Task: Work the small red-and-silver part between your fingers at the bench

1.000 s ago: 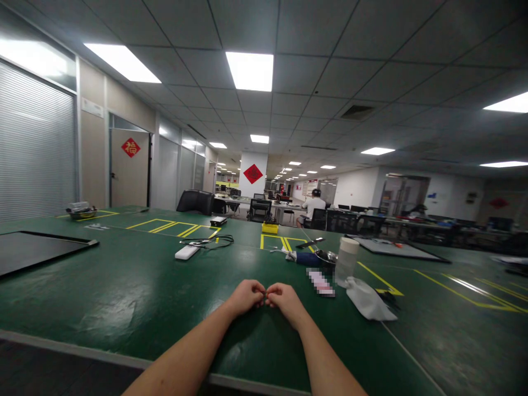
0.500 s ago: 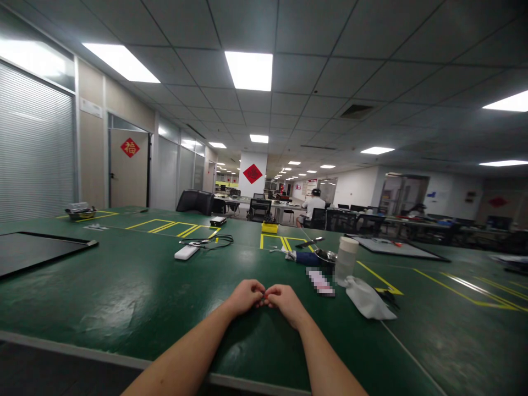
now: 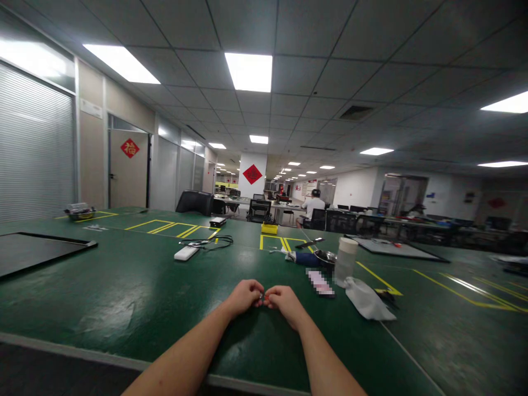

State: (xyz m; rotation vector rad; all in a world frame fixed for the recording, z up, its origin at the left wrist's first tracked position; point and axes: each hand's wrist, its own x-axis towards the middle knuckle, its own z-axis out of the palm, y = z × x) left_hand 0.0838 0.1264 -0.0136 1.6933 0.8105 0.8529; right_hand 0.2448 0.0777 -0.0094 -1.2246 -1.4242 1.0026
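Observation:
Close together over the green table (image 3: 157, 308), my two hands meet fingertip to fingertip. My left hand (image 3: 246, 296) is closed in a pinch on something tiny that looks grey or metallic. A small orange-red bit (image 3: 267, 297) shows at the fingertips of my right hand (image 3: 284, 300), which is pinched as well. Both pieces are mostly covered by the fingers and too small to name. A narrow gap lies between the two hands. To the right of them lies a pink, blurred-out flat rectangle (image 3: 319, 282).
Beyond my right hand stand a cloudy plastic bottle (image 3: 345, 261), a white pouch (image 3: 368, 300), a metal bowl (image 3: 325, 256) and a dark blue roll (image 3: 305, 259). A white power strip (image 3: 186, 252) with black cable lies ahead left. A person (image 3: 313, 204) sits in the background.
The fingertips of my hands have parted slightly, leaving a small gap between them. Otherwise the arms and the objects on the table stay where they were.

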